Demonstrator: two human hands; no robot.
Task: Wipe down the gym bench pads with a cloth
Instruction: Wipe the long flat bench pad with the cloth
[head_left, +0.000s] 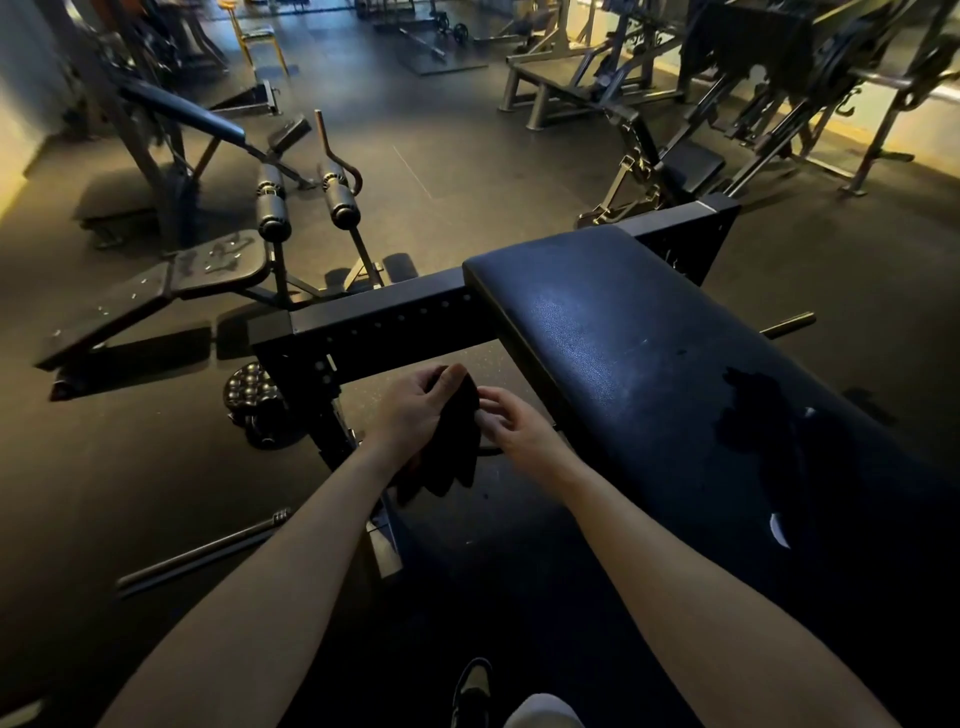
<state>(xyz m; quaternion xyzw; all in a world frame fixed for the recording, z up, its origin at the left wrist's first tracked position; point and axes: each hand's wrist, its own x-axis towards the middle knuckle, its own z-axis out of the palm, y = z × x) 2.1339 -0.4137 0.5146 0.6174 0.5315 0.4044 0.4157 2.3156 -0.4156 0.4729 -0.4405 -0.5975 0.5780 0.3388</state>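
Shoe (472, 686) at the near edge, then both forearms reaching away from us. Left hand (415, 410) is curled round the top of the black cloth (452, 457). The cloth hangs over the floor (467, 171), just left of the bench pad (649, 364) and not touching it. Right hand (511, 428) pinches the cloth's right edge with its fingertips.

We judge this a refold or regrip: 2 hands on the cloth to get a flat face before a stroke.

Pad: dark vinyl with a sheen across its far half. 1 darker blotch (753, 421) sits toward the near right; damp or stain, we cannot tell. 1 small white tear (779, 532) lies nearer.

Room: dim gym, dark rubber floor. Barbell (208, 551) lies near left, second bench (218, 267) far left, machines far right.
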